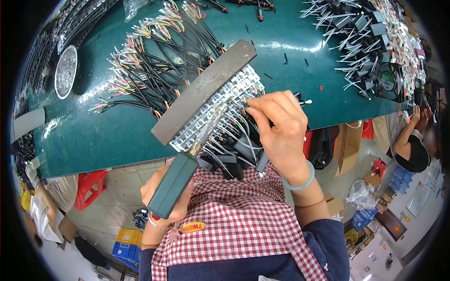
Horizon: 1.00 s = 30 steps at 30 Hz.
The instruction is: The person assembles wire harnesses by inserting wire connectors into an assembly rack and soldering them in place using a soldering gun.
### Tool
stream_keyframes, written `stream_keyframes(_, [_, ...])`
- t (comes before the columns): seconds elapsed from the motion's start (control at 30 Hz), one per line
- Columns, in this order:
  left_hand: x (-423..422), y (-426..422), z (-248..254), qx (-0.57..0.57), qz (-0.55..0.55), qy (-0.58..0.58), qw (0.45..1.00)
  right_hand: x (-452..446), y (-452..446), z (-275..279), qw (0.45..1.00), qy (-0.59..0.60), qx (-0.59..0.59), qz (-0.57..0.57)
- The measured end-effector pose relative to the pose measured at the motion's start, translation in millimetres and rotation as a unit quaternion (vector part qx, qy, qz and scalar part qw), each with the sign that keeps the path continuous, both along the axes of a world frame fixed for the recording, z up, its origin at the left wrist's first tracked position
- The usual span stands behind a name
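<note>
Green workbench (pixel 290 79), workshop floor behind; white circuit boards (pixel 194 127) at its near edge, under a metal bar (pixel 206 91).
Boards: set in slanting rows, the bar lying along their far side, probably as a weight against shifting; white wires (pixel 234 124) at the near side, leading towards black boxes (pixel 243 150) at the bench edge. Left hand (pixel 180 204): wrapped round a green-handled tool (pixel 173 185), apparently a soldering iron, its shaft angled up across the boards, likely to bring the tip to the wire ends. Right hand (pixel 281 124): wrist bent, thumb and forefinger nearly together beside the tip; whether a wire is pinched, cannot tell. Beyond: fanned black cables (pixel 159 70), left; white-leaded black parts (pixel 361 21) and a fan (pixel 390 82), right.
</note>
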<state>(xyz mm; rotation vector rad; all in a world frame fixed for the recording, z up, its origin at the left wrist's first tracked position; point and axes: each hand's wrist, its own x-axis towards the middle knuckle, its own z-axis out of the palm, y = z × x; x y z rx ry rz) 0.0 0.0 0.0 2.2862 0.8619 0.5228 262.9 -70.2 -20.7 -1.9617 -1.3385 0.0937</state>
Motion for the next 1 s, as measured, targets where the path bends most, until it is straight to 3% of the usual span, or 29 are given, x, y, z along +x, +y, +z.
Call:
stream_keyframes(0.37, [12.7,4.5,7.0,-0.065,-0.012,-0.033,0.997,-9.2,-1.1,-3.0,0.998,-0.057,0.012,-0.007])
stream_keyframes(1.0, [8.9,9.9,-4.8,-0.077,-0.051,-0.049,0.995,-10.5,-1.5,-5.8,0.997,-0.078,0.006,-0.003])
